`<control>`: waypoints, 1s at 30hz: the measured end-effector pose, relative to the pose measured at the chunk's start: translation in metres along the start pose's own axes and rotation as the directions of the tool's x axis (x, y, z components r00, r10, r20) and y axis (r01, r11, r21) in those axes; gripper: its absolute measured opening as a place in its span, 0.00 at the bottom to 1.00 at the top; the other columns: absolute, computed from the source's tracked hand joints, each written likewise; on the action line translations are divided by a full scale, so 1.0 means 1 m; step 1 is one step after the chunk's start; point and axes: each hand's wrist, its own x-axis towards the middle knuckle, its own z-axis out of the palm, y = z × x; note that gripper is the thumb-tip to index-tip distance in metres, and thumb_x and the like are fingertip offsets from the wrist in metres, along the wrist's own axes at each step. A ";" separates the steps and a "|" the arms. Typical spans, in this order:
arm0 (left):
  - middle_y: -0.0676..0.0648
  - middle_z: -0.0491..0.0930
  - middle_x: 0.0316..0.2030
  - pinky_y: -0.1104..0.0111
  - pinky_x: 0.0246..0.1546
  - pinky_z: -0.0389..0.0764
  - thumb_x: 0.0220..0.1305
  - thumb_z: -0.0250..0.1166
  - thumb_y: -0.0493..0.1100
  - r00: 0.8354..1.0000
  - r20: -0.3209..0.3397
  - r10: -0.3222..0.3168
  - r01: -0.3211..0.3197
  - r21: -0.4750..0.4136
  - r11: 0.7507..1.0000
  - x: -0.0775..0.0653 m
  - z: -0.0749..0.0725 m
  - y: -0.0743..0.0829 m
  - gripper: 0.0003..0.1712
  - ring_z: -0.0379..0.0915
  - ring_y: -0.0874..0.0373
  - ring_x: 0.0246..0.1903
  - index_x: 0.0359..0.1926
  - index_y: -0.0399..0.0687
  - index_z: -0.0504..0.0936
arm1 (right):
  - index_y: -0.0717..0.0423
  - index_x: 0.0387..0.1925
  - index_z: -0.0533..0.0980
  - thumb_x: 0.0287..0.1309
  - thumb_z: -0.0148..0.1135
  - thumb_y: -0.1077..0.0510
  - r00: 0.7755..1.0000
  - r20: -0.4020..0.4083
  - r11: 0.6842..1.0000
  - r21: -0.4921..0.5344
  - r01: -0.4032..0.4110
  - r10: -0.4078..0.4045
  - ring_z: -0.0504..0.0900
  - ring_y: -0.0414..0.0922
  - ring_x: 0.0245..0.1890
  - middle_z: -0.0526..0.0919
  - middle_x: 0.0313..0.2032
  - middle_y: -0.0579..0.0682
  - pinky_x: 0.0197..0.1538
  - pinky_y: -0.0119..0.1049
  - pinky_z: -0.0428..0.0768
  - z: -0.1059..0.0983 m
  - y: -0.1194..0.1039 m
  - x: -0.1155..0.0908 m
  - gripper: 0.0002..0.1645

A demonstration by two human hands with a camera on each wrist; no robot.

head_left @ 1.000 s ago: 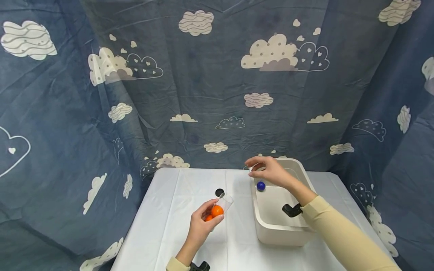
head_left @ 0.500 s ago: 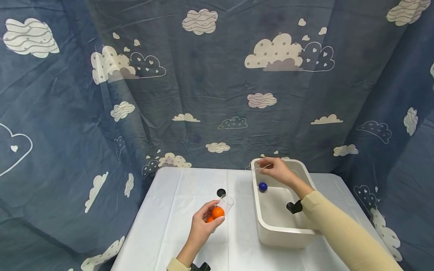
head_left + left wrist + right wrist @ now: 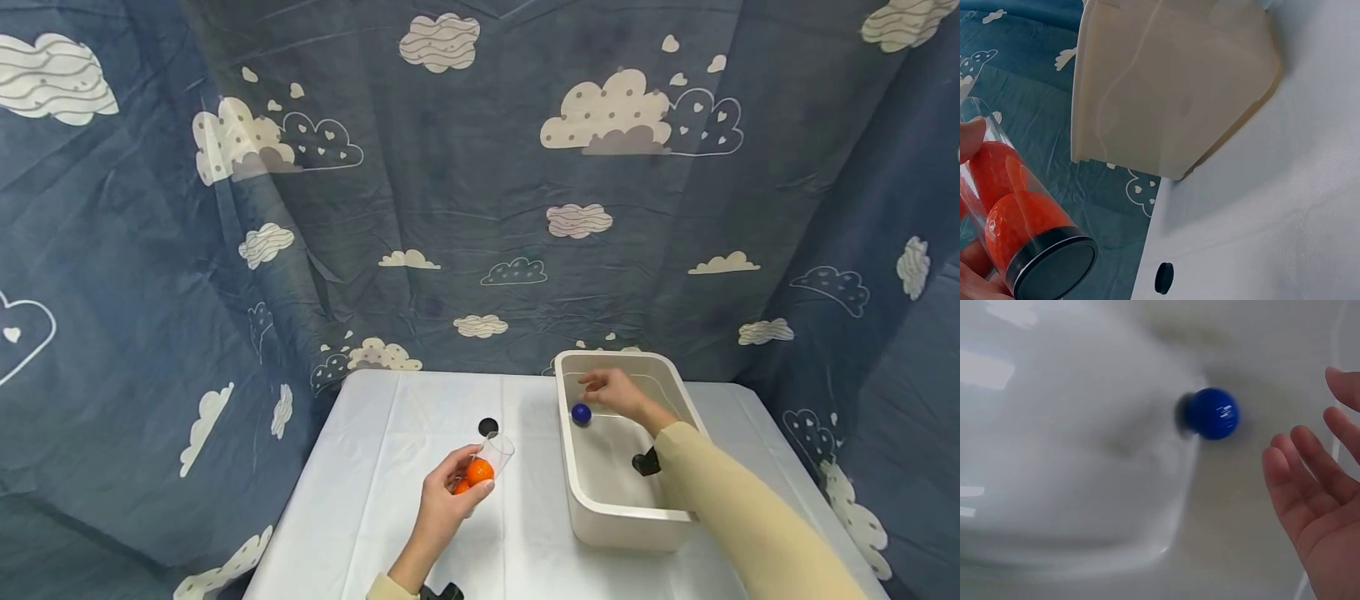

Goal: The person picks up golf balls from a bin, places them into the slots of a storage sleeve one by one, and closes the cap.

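My left hand (image 3: 442, 498) grips a clear plastic tube (image 3: 497, 451) over the table, its fingers and thumb curled round the wall. Inside are orange balls (image 3: 480, 471). The left wrist view shows the tube tilted, with a black cap (image 3: 1054, 265) on its lower end. My right hand (image 3: 615, 392) reaches into the white bin (image 3: 626, 512), holding nothing, its fingers slightly bent and apart. A glossy blue ball (image 3: 1213, 414) lies on the bin floor just off my right fingertips.
A loose black lid (image 3: 488, 427) lies on the white-covered table (image 3: 420, 467), left of the bin. Behind hangs a dark blue cloth (image 3: 450, 183) with cloud prints. The bin's raised walls surround my right hand.
My right hand has moved from over the bin's far left rim down into the bin, toward the blue ball. The left hand and tube have barely moved.
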 end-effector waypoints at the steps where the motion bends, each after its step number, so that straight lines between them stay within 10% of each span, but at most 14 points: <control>1: 0.42 0.83 0.45 0.57 0.49 0.82 0.55 0.76 0.33 1.000 0.000 -0.004 0.004 0.001 1.000 0.000 0.000 0.000 0.27 0.79 0.45 0.44 0.57 0.47 0.82 | 0.70 0.57 0.77 0.58 0.71 0.62 1.000 0.014 1.000 -0.001 -0.021 0.021 0.83 0.54 0.43 0.84 0.45 0.65 0.41 0.45 0.83 0.002 0.003 0.000 0.26; 14: 0.41 0.83 0.47 0.61 0.48 0.82 0.55 0.76 0.34 1.000 -0.006 -0.013 0.013 0.019 1.000 0.002 -0.005 -0.001 0.27 0.79 0.45 0.44 0.58 0.41 0.81 | 0.70 0.60 0.73 0.56 0.70 0.68 0.976 0.148 0.985 0.041 -0.165 0.158 0.73 0.44 0.22 0.83 0.41 0.64 0.24 0.36 0.74 0.024 0.033 0.001 0.30; 30: 0.43 0.83 0.47 0.64 0.49 0.81 0.55 0.76 0.34 0.998 -0.041 -0.037 0.039 0.051 0.998 0.009 -0.006 -0.022 0.28 0.79 0.47 0.45 0.58 0.44 0.81 | 0.66 0.51 0.80 0.50 0.76 0.65 0.979 0.185 0.990 -0.127 -0.066 0.089 0.82 0.55 0.25 0.83 0.38 0.59 0.27 0.35 0.78 0.035 0.043 0.004 0.25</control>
